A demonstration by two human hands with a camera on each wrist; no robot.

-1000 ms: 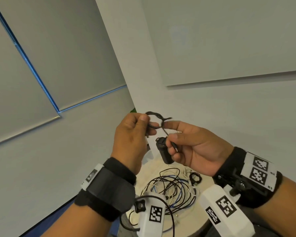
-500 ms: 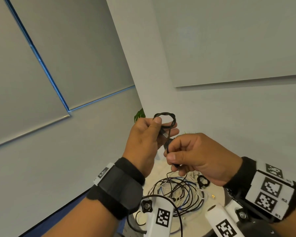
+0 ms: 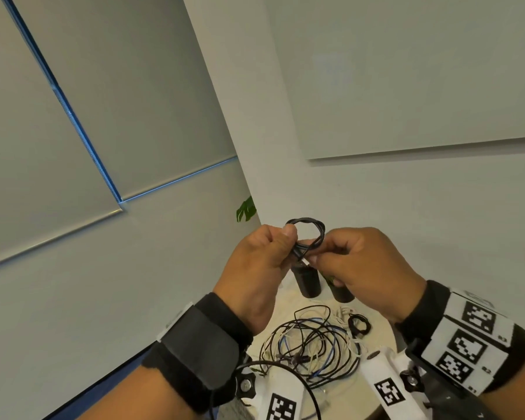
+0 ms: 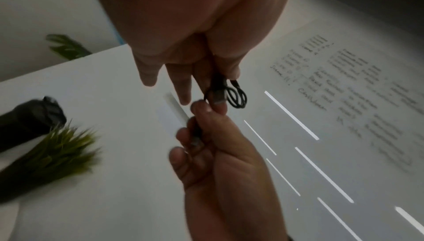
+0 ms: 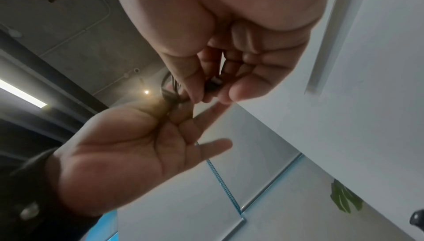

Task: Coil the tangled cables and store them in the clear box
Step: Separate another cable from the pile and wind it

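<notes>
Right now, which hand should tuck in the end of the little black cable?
Probably the right hand. Its fingertips already pinch the loose end below the black coil, while the left hand holds the loops in its grip and seems better kept steady.

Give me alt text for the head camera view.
Both hands, left hand and right hand, pinch a small black cable coil at chest height. Below, tangled cables lie on a round table.

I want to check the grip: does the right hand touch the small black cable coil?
Touching. In the head view the right hand pinches the black cable coil at its lower part, opposite the left hand; the left wrist view also shows fingertips on it.
</notes>
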